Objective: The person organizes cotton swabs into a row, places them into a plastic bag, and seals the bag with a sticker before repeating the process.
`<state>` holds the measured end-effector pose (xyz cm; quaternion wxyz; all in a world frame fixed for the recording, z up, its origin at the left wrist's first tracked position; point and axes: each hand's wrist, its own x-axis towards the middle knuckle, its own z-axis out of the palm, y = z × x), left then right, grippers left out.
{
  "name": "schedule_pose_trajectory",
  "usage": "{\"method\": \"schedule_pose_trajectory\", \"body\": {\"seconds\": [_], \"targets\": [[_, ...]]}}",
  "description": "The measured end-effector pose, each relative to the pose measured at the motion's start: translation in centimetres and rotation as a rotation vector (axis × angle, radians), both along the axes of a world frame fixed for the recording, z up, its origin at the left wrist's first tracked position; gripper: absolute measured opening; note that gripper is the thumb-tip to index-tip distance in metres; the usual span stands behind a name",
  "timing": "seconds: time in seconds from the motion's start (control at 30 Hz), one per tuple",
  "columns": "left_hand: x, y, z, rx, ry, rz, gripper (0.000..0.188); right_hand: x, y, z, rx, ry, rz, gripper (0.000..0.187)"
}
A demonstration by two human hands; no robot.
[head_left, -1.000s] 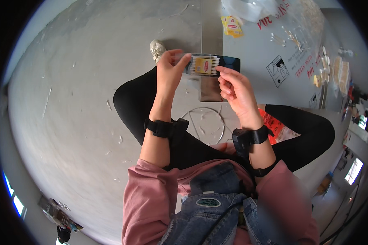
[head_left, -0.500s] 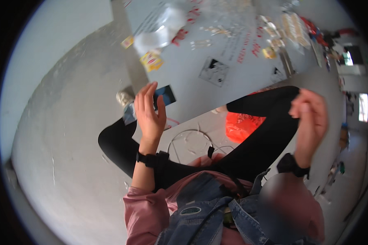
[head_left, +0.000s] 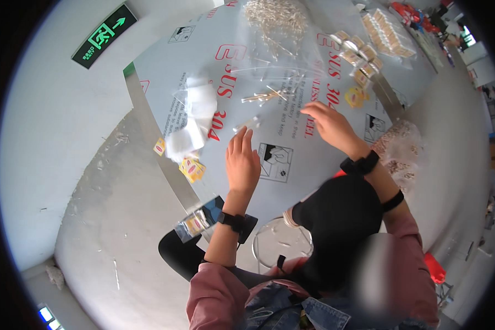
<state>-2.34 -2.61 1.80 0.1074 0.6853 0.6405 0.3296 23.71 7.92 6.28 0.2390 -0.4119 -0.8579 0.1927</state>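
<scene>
My left hand (head_left: 243,168) reaches over the table with its fingers stretched out. Its fingertips are at a small clear plastic piece (head_left: 248,124); whether they touch it I cannot tell. Farther right, my right hand (head_left: 334,127) hovers over the table, fingers loosely extended to the left and nothing visible in them. Beyond both hands lies a small loose bunch of cotton swabs (head_left: 265,97). A large heap of cotton swabs (head_left: 278,23) spreads on clear plastic at the far side. Left of my left hand are translucent white plastic bags (head_left: 200,104) and yellow printed cards (head_left: 192,169).
Filled small packs (head_left: 362,55) and a long bundle of packs (head_left: 389,34) lie at the far right, near a yellow packet (head_left: 357,98). A clear bag of swabs (head_left: 400,151) is beyond the table's right edge. A plastic-wrapped pack (head_left: 194,224) rests at the near left corner.
Both hands have moved forward over the table, the right one coming in from beside my knee. The view has shifted, showing more of the far table and a wall sign.
</scene>
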Motion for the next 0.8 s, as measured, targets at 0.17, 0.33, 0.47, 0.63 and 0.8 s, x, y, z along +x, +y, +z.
{"method": "schedule_pose_trajectory", "body": {"seconds": [0.17, 0.33, 0.47, 0.63, 0.8], "targets": [[-2.3, 5.2, 0.0, -0.013, 0.162, -0.005, 0.052, -6.5, 6.4, -2.7, 0.228, -0.03, 0.138, 0.045], [-2.3, 5.5, 0.0, -0.053, 0.148, -0.059, 0.027, -7.1, 9.5, -4.7, 0.011, -0.072, 0.106, 0.03], [-1.3, 3.3, 0.5, -0.065, 0.14, -0.131, 0.027, -8.7, 5.6, -4.6, -0.048, 0.104, 0.167, 0.018], [-0.8, 1.6, -0.1, -0.068, 0.051, -0.146, 0.028, -10.3, 0.4, -4.9, -0.065, 0.109, 0.289, 0.027], [-1.5, 0.7, -0.1, -0.146, 0.036, 0.0, 0.033, -9.9, 0.2, -5.5, -0.047, 0.112, 0.196, 0.025]]}}
